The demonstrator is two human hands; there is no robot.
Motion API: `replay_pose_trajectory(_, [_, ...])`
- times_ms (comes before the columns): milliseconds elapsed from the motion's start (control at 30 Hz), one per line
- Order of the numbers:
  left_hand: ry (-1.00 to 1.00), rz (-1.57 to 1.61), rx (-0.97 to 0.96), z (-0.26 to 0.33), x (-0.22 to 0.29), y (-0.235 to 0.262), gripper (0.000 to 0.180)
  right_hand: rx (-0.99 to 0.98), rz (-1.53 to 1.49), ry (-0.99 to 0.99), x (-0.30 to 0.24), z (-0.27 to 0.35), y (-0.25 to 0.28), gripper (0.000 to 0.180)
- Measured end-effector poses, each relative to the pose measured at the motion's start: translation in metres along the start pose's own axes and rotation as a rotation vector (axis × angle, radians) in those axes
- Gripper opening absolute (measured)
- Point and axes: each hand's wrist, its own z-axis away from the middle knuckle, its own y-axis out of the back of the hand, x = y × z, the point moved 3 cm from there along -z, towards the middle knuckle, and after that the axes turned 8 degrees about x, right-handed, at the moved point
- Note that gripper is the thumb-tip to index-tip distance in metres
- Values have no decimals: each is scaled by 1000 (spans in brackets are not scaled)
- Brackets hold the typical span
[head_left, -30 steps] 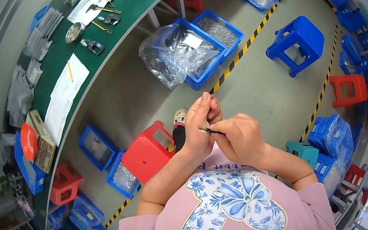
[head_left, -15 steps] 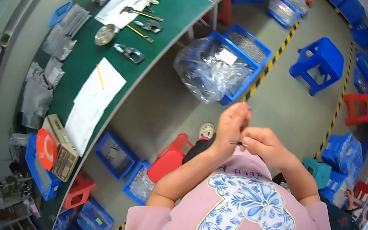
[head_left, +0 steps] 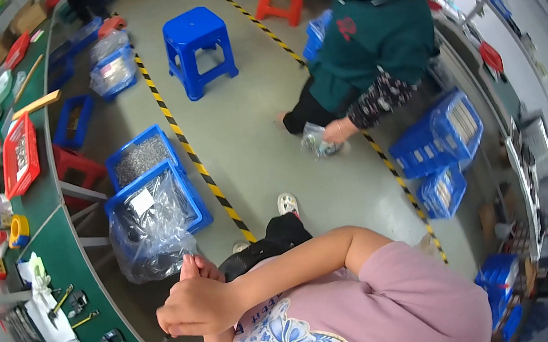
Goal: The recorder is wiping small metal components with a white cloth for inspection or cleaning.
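Hands pressed together: right hand (head_left: 195,306) covers left hand (head_left: 197,267); grip state can't tell, near clear bag (head_left: 149,233).

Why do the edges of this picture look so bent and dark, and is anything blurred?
Head view: the fisheye lens bows straight lines, so the green workbench and the striped floor tape curve toward a black rim. Lighting is even, shadows soft. The clasped hands look fairly sharp; the co-worker's face is blurred.

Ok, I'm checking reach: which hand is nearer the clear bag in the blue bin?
Left, narrowly. The left hand has its fingers sticking up just below the clear bag; the right hand is clasped against it, slightly farther down.
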Motion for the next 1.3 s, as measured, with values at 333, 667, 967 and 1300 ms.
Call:
replay_pose_trajectory(333, [48,-438,831,12,47,27,27,-21,-294,-99,-2,4,0,6])
replay_pose_trajectory(667, [-485,102,1055,93,119,106,23,-89,-144,-775,41,67,57,8])
replay_pose_trajectory(967, [-1101,289,1187,210,254,112,24,-134,-13,-780,61,54,91,9])
replay_pose_trajectory(1300, [-490,-183,721,115,158,46,22,-123,242,-475,37,43,90,9])
